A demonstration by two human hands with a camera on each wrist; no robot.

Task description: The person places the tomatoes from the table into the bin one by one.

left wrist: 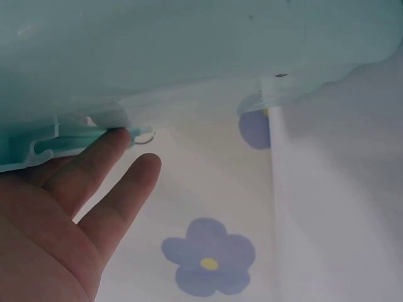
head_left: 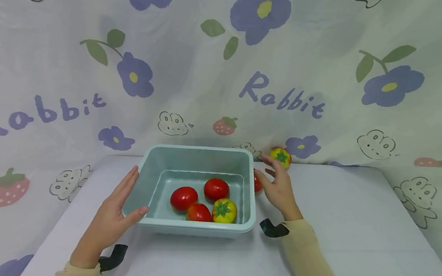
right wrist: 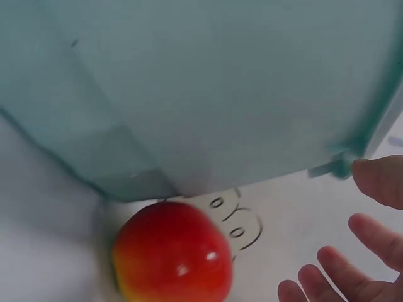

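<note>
Head view: the fingers of the left hand (head_left: 110,220) are nearly straight and lie along the left rim of a pale blue-green basin (head_left: 194,225), the thumb spread away from them over the near left corner. They touch the basin without curling round it. The left wrist view likewise shows the fingers extended at the rim.

Fingers of the right hand (head_left: 280,194): well spread, slightly bent, with a wide gap to the thumb; grasping nothing. The thumb tip is at the basin's right rim; contact cannot be told.

Just outside the right wall, partly hidden by the thumb, is a red tomato (head_left: 258,185). The right wrist view shows a red tomato with a yellowish flank close to the basin wall, apart from the fingers.

Inside the basin, four tomatoes sit grouped toward the near right: three red ones (head_left: 184,199) and a yellow one (head_left: 224,211) with a green leafy top facing up. A further yellow tomato (head_left: 282,156), tinged red, lies beyond the right hand, near the backdrop.

Outward: cream sleeves (head_left: 307,251), a black fitting (head_left: 114,257) at each wrist, the white worktop (head_left: 199,264), and a cloth backdrop (head_left: 183,78) printed with flowers, rabbits and strawberries.
</note>
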